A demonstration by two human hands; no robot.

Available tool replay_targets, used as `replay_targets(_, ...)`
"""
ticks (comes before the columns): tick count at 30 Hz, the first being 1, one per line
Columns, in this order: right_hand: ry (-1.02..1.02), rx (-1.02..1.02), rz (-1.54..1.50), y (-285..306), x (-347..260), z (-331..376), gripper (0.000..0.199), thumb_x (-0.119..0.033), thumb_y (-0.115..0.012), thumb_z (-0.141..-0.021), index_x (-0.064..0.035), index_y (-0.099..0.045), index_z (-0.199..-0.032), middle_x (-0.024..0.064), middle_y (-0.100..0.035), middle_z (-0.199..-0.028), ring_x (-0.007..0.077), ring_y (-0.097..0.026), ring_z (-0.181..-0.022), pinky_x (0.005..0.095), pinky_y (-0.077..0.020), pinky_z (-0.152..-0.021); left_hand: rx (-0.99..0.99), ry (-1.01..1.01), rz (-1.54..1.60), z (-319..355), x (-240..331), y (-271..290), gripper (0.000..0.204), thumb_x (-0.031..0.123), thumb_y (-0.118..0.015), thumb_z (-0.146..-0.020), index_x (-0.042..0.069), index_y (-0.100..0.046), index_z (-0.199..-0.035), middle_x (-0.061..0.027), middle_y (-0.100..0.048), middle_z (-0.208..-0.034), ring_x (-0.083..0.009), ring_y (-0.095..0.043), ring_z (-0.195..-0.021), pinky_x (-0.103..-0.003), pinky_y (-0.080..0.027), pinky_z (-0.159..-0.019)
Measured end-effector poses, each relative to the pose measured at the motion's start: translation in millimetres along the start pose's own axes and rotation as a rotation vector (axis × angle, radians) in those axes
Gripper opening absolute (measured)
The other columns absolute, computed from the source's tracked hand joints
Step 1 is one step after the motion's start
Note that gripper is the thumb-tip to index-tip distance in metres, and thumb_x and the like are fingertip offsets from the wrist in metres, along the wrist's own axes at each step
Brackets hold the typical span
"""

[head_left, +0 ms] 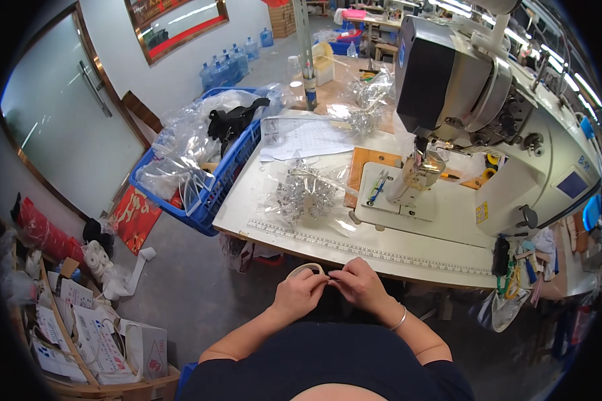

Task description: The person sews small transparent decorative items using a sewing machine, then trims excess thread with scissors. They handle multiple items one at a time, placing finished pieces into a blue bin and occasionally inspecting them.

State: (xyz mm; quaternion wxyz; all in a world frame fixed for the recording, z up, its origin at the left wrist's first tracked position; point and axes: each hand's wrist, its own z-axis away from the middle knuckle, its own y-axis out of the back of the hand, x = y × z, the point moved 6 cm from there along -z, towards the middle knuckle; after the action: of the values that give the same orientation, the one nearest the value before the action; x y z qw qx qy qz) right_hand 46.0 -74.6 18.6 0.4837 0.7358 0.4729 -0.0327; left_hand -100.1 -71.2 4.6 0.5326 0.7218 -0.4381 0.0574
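My left hand point(301, 291) and my right hand point(358, 283) meet just below the front edge of the white sewing table point(408, 250). Together they pinch a narrow cream band point(308, 269) that loops up over my left fingers. A silver bangle circles my right wrist. On the table ahead lies a clear bag of small silver metal pieces point(306, 192), with the white and grey sewing machine point(475, 134) and its needle area to the right of it.
A ruler strip point(368, 250) runs along the table's front edge. A blue crate point(229, 175) full of clear plastic bags stands left of the table. Paper sheets point(304, 137) lie at the back. Cardboard boxes and white rolls point(100, 264) sit on the floor at left.
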Motion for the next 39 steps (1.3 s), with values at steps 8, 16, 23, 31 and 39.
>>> replay_targets(8, -0.168, 0.381, -0.244, 4.0, 8.2, -8.4, 0.014, -0.009, -0.073, -0.073, -0.0092, -0.065, -0.083, 0.0094, -0.052, -0.087, 0.0305, -0.056, -0.092, 0.0371, -0.045, -0.082, 0.175, -0.013, 0.143, -9.2, 5.0, 16.8, 0.014, 0.008, -0.068, -0.077, 0.011, -0.07, -0.09, -0.004, -0.054, -0.067, -0.0222, -0.055, -0.056, -0.034, -0.048, -0.055)
replay_targets(16, -0.545, 0.622, -0.667, 56.6, 100.0, 0.9, 0.011, -0.007, -0.06, -0.091, -0.0007, -0.064, -0.099, -0.001, -0.06, -0.09, 0.0074, -0.051, -0.077, 0.0216, -0.0424, -0.078, 0.189, 0.075, -0.641, -35.4, -115.4, 74.1, 0.045, -0.003, -0.061, -0.076, 0.01, -0.063, -0.119, -0.0061, -0.06, -0.081, -0.0254, -0.058, -0.08, -0.038, -0.042, -0.087)
replay_targets(23, -0.479, 0.414, -0.392, 26.1, 91.5, 16.1, 0.027, 0.0, -0.061, -0.086, -0.0056, -0.066, -0.112, -0.0006, -0.052, -0.075, 0.0078, -0.047, -0.068, 0.02, -0.0395, -0.066, 0.533, -0.256, -0.386, -55.3, -84.0, 56.6, 0.04, 0.003, -0.054, -0.084, 0.007, -0.056, -0.124, -0.0101, -0.058, -0.11, -0.0274, -0.057, -0.098, -0.041, -0.041, -0.091)
replay_targets(31, -0.722, 0.296, -0.614, 21.3, 95.0, 24.6, 0.019, -0.002, -0.066, -0.083, 0.0004, -0.061, -0.101, -0.0026, -0.058, -0.077, 0.005, -0.052, -0.071, 0.0186, -0.0424, -0.065, -0.177, -0.397, -0.341, -108.4, -34.4, -32.7, 0.048, 0.004, -0.054, -0.077, 0.007, -0.052, -0.125, -0.0066, -0.056, -0.101, -0.0213, -0.059, -0.087, -0.032, -0.051, -0.071)
replay_targets(39, -0.545, 0.429, -0.679, 32.1, 93.7, 30.3, 0.011, 0.008, -0.062, -0.082, -0.0011, -0.063, -0.088, 0.0045, -0.05, -0.101, 0.0121, -0.057, -0.087, 0.0238, -0.049, -0.078, -0.257, -0.428, -0.368, -117.8, -39.2, -36.5, 0.026, 0.007, -0.053, -0.078, 0.009, -0.057, -0.104, -0.0054, -0.056, -0.094, -0.0212, -0.059, -0.087, -0.032, -0.051, -0.068)
